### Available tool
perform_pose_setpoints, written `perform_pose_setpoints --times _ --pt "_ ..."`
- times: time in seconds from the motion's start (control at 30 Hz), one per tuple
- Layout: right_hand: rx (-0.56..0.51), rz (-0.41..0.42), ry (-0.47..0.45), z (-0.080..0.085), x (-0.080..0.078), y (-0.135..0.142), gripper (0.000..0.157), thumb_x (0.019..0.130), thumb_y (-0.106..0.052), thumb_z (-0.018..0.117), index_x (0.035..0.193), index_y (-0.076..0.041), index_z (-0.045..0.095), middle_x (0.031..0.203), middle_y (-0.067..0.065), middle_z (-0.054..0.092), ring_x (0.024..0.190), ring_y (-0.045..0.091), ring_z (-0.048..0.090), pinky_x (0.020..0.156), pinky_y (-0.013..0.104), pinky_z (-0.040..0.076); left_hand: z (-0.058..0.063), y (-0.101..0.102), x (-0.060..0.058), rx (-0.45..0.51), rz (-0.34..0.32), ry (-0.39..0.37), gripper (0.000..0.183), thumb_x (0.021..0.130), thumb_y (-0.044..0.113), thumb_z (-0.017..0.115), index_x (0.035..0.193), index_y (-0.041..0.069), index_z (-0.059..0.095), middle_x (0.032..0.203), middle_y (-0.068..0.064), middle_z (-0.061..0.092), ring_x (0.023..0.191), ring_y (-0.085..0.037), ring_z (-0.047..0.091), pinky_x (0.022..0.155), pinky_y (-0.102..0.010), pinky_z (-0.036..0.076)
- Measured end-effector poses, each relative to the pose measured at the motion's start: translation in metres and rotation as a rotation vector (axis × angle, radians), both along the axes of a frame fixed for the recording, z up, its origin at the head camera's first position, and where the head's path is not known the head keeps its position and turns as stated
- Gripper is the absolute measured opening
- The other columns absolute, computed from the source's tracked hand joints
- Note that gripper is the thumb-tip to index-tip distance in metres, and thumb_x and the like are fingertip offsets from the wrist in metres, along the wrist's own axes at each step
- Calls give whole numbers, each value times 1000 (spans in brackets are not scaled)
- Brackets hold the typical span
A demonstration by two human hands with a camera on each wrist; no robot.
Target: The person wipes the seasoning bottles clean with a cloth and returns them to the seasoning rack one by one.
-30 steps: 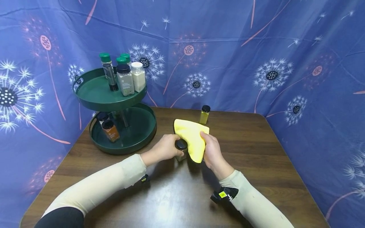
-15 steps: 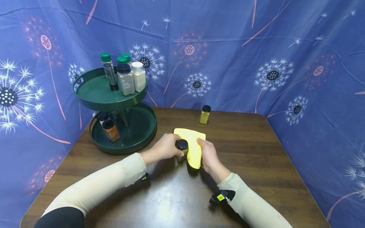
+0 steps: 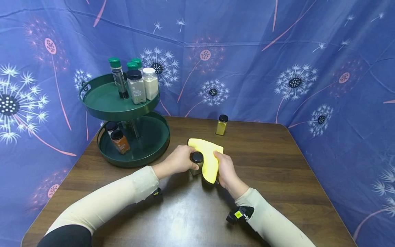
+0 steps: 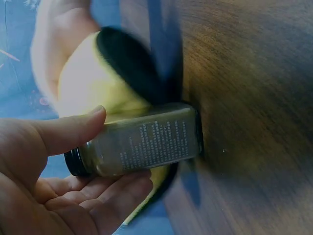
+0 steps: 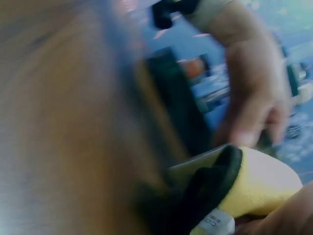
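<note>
My left hand (image 3: pixel 177 159) grips a clear square spice jar (image 4: pixel 142 139) with a black lid, thumb on one side and fingers on the other. The jar stands upright on the wooden table, lines of small white print showing on its side in the left wrist view. In my right hand (image 3: pixel 229 171) is a yellow cloth (image 3: pixel 208 156) with a dark edge and underside, pinched with the thumb on top. It wraps over the far and right sides of the jar. A white tag (image 5: pixel 215 221) shows on the cloth in the right wrist view. The right fingers are mostly hidden behind it.
A two-tier green round rack (image 3: pixel 139 159) stands at the left. Several bottles, among them a white-lidded jar (image 3: pixel 150 84), fill its top tier; an orange jar (image 3: pixel 120 142) sits below. Another black-lidded jar (image 3: pixel 221 126), yellowish, stands near the table's back edge. Patterned blue fabric (image 3: pixel 247 68) hangs behind.
My right hand has brought the cloth down and slightly left along the jar, mostly in the first half second. The left hand and jar stay nearly in place.
</note>
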State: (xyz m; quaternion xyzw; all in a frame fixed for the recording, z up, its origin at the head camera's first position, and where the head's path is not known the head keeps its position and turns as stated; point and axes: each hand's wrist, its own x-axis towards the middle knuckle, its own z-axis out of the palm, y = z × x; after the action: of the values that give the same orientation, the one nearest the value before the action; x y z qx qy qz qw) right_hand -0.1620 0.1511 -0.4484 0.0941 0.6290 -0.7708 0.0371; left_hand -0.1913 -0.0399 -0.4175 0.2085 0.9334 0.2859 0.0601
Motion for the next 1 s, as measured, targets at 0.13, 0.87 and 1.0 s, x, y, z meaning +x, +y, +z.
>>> perform_pose_setpoints --times 0.13,0.87,1.0 --pt "59 19 -26 -10 1 -1 33 106 -21 45 107 6 62 77 1 67 70 11 64 67 27 53 -2 0 0 5 5 -12 42 70 25 96 102 11 74 85 6 71 77 -12 62 73 -31 50" --pt "54 30 -48 -11 2 -2 31 106 -23 45 105 3 61 77 2 66 69 13 65 66 29 54 0 -2 0 12 -11 0 37 70 25 96 96 13 71 81 7 68 73 -11 61 70 -30 49" --pt "41 29 -21 1 4 -3 32 106 -22 46 108 5 61 79 1 67 73 13 65 69 29 53 0 -2 -1 1 -17 3 38 70 25 96 96 12 72 80 7 68 73 -12 60 70 -30 49"
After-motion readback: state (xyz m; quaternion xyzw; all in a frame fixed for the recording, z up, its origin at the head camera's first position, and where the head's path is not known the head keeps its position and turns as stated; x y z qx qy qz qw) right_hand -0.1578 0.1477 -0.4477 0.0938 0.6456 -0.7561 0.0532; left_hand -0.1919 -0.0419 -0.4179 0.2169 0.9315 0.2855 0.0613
